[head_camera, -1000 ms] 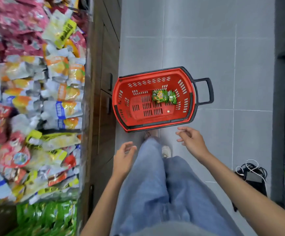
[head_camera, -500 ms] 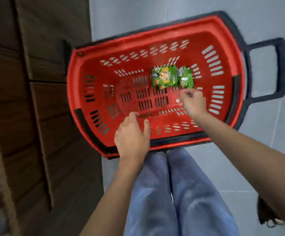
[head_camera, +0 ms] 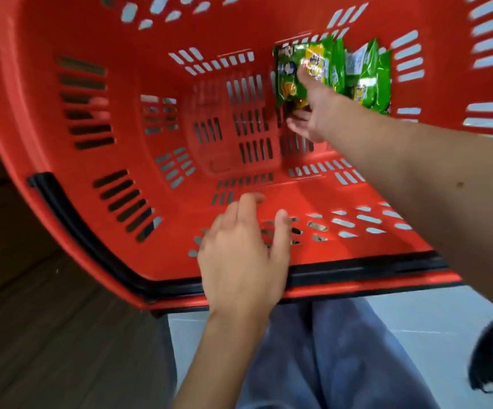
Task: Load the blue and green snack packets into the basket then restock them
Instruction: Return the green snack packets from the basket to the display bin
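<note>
A pale tiled floor (head_camera: 416, 314) runs beside dark wooden cabinet fronts (head_camera: 33, 335), and on it stands a red slotted basket (head_camera: 121, 69) with a black rim.

Two green snack packets lie touching, side by side, on the basket bottom toward its far right. The right hand (head_camera: 319, 110) is on the left green packet (head_camera: 286, 69). Its thumb lies across the printed face and its fingers (head_camera: 298, 119) curl at the near end, which reads as a pinch. The left hand (head_camera: 239, 261) hangs over the near rim with fingers relaxed and loosely together, thumb apart, holding nothing. Whether it touches the wall cannot be told.

The packets look like glossy film, so they are probably light, soft and slippery, with contents that could crush. A hold on the flat sealed end, or a loose grip across the width, seems safer than squeezing the middle.

The left packet shows a yellow panel with large characters, too blurred to read. The right green packet (head_camera: 366, 75) has a white label, also unreadable. No blue packet is in view.
</note>
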The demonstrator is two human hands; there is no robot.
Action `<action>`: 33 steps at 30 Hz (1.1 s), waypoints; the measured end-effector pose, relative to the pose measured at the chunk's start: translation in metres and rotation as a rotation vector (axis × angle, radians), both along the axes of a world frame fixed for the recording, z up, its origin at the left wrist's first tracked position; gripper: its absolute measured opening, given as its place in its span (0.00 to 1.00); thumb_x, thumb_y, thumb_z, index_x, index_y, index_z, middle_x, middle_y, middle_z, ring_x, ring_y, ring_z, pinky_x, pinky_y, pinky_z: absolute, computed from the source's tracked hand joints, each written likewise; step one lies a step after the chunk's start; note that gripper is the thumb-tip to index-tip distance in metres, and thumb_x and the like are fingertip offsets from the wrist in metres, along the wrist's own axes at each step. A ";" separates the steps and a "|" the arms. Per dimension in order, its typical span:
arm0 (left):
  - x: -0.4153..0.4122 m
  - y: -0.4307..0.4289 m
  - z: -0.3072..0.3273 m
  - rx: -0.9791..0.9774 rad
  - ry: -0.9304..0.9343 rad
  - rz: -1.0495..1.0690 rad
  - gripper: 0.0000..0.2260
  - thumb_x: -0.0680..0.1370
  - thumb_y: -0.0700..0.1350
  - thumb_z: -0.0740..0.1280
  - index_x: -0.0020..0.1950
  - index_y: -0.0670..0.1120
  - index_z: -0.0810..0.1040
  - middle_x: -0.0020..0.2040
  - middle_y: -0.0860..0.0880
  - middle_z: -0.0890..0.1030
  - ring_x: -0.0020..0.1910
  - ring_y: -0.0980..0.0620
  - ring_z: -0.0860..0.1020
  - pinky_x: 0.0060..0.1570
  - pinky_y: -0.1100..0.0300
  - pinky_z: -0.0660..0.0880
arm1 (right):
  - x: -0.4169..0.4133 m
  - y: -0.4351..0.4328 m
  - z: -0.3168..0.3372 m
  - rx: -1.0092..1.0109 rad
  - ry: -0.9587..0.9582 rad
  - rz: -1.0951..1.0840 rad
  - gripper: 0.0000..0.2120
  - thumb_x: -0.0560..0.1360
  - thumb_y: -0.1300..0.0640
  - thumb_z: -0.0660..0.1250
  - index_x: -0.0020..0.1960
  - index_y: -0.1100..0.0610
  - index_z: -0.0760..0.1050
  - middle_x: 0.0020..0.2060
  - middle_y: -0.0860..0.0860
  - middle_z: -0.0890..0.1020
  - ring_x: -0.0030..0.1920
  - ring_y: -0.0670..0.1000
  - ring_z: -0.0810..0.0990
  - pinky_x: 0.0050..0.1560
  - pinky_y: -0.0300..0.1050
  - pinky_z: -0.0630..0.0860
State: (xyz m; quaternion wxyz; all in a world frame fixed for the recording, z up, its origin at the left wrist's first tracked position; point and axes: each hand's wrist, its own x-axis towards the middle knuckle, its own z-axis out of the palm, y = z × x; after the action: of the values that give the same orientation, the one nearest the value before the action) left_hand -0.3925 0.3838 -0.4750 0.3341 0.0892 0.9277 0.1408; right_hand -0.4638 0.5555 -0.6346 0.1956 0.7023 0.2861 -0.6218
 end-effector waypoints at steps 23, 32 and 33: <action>-0.001 -0.001 0.000 0.051 0.023 -0.022 0.15 0.76 0.56 0.57 0.56 0.51 0.75 0.50 0.52 0.81 0.45 0.46 0.80 0.43 0.54 0.71 | 0.013 -0.004 -0.020 0.155 -0.102 -0.219 0.21 0.72 0.51 0.71 0.63 0.55 0.72 0.60 0.49 0.74 0.52 0.49 0.72 0.48 0.39 0.74; -0.037 0.002 -0.029 0.160 -0.098 0.209 0.12 0.78 0.53 0.63 0.58 0.49 0.76 0.53 0.48 0.82 0.51 0.46 0.79 0.52 0.54 0.73 | 0.054 -0.007 0.027 0.094 0.144 0.111 0.22 0.72 0.56 0.71 0.64 0.54 0.69 0.63 0.55 0.77 0.61 0.52 0.76 0.52 0.50 0.78; -0.049 0.005 -0.040 0.205 -0.136 0.268 0.13 0.78 0.51 0.64 0.59 0.47 0.76 0.53 0.46 0.82 0.53 0.45 0.79 0.55 0.53 0.73 | 0.059 -0.009 0.035 0.094 0.168 0.179 0.22 0.72 0.58 0.71 0.64 0.54 0.69 0.63 0.57 0.76 0.61 0.53 0.75 0.60 0.54 0.74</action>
State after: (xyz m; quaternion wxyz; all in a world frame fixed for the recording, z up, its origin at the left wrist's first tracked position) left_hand -0.4419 0.3885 -0.5148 0.3634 -0.0114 0.8873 0.2836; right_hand -0.4052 0.5464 -0.5999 0.1928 0.6279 0.3918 -0.6443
